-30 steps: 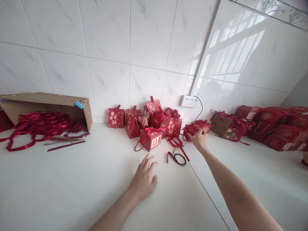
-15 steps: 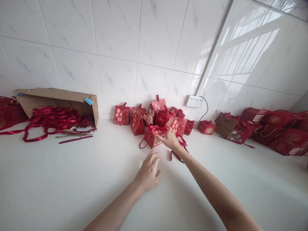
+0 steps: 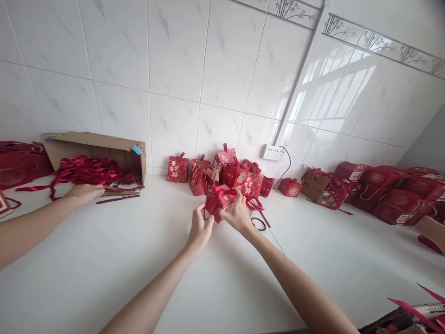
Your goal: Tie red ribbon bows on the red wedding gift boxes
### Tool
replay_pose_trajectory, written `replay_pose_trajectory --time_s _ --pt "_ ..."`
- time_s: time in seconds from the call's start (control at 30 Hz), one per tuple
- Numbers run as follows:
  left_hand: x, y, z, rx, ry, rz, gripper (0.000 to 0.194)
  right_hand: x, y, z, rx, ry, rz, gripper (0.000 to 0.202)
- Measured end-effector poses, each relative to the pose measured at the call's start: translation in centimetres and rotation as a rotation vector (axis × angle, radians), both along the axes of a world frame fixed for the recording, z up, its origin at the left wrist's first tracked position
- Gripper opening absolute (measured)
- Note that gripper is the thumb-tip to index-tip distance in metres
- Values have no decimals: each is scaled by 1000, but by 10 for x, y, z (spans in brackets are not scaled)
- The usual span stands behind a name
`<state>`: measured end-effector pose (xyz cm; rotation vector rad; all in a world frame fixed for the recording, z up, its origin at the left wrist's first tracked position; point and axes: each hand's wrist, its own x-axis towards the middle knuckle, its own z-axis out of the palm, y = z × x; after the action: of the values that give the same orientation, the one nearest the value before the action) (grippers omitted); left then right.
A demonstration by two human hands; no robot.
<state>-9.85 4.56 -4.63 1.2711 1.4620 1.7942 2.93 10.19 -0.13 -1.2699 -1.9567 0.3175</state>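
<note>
Between my two hands is a red gift box with a ribbon bow on top, on the white table in front of a cluster of similar boxes. My left hand is closed at its left side, thumb and fingers by the ribbon loop. My right hand grips its right side, fingers over the top edge and thumb in front. Behind stand a round-fronted red box, a tall tapered red box and a square red box. A black ring lies to the right.
At left, another person's hand reaches to thin gold-coloured pieces before a cardboard box of red ribbons. Stacked red boxes stand right, near another person's hand. A power strip is by the wall.
My left hand has moved up to the gift box and closed at its side. The box has turned slightly in my right hand. Other people's hands have entered at both sides.
</note>
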Motion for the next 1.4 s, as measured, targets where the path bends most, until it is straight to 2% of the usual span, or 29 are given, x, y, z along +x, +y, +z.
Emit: replay_pose_trajectory --time_s 0.07,0.13,0.27,0.33,0.4,0.47,0.53,0.63,0.7,0.73,0.8,0.87,0.93,1.03,1.1,1.2,1.33,1.4 --pt "-3 1 5 -12 -85 34 40 19 -14 -9 209 46 140 89" --pt "-4 2 9 -18 -137 17 38 37 -23 -20 311 41 301 92" --pt "-4 1 11 -24 -158 -145 41 61 -27 -33 123 80 584 96" --pt "-1 -1 13 -20 -132 -268 41 66 -27 -31 24 217 548 82" --pt "2 -4 17 -39 -80 -372 41 67 -28 -23 -73 335 405 62" --pt "3 -7 21 -78 9 -410 41 66 -30 -15 -212 399 316 47" --pt "2 -8 25 -105 117 -360 42 65 -31 -10 -331 447 325 37" --pt "-9 -8 33 -124 225 -163 43 67 -30 -8 -399 506 380 34" --pt "-21 -10 42 -221 251 -142 47 70 -28 -10 -419 508 431 38" --pt "-27 -12 47 -307 252 -210 50 73 -27 -10 -432 498 470 41" --pt "-38 -18 58 -516 245 -449 53 78 -26 -10 -459 462 562 46" --pt "-46 -24 66 -667 253 -675 47 81 -27 -8 -498 419 639 47" --pt "-50 -28 69 -711 280 -815 37 81 -29 -5 -547 382 676 45" --pt "-50 -28 66 -648 243 -897 29 78 -33 -2 -592 380 676 42" --pt "-49 -26 63 -580 162 -872 28 76 -33 -2 -593 429 666 42" --pt "-48 -25 63 -521 64 -763 28 75 -29 -5 -619 553 656 40" --pt "-45 -23 65 -510 78 -585 28 76 -23 -10 -635 696 623 40" --pt "-44 -22 65 -439 108 -453 29 77 -22 -11 -601 694 588 41"
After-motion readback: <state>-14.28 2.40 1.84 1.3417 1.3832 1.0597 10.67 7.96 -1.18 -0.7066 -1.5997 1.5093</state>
